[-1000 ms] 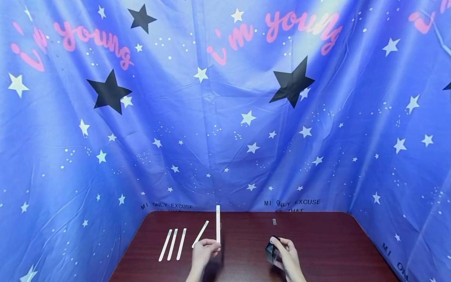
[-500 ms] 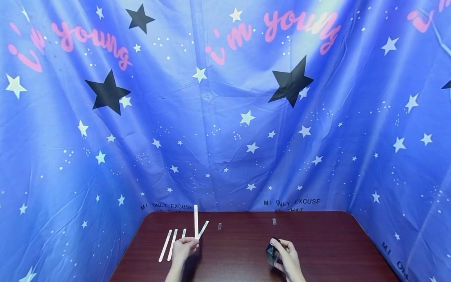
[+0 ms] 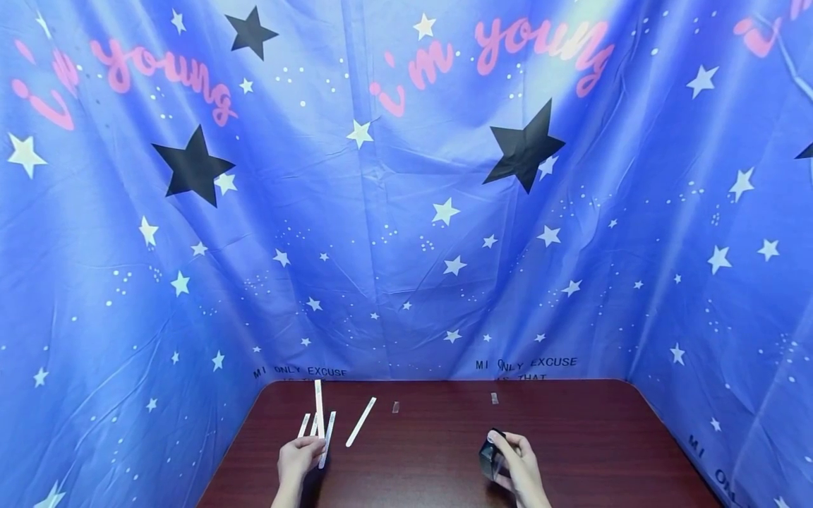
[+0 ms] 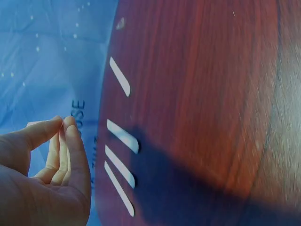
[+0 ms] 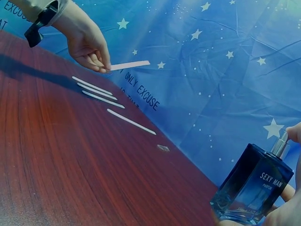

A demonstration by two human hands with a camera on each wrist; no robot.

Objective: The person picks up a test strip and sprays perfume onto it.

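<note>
Head: left hand [image 3: 299, 460] pinches a white strip [image 3: 320, 409] above the surface [image 3: 432, 451]; right hand [image 3: 522, 466], well apart, grips a dark bottle [image 3: 488, 457]. Left wrist: four loose strips [image 4: 123, 136] lie on the surface, one spaced off. Right wrist: bottle reads "SEXY MAN", silver sprayer [image 5: 279, 147] on top.

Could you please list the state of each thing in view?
Held paper strip: pinched at one end by the left grip, raised.
SEXY MAN perfume bottle: uncapped, held by the right grip.
Three paper strips: lying separately, side by side.
Fourth paper strip: lying apart.
Two small translucent pieces: lying on the table.
Star-print backdrop: creased.
</note>
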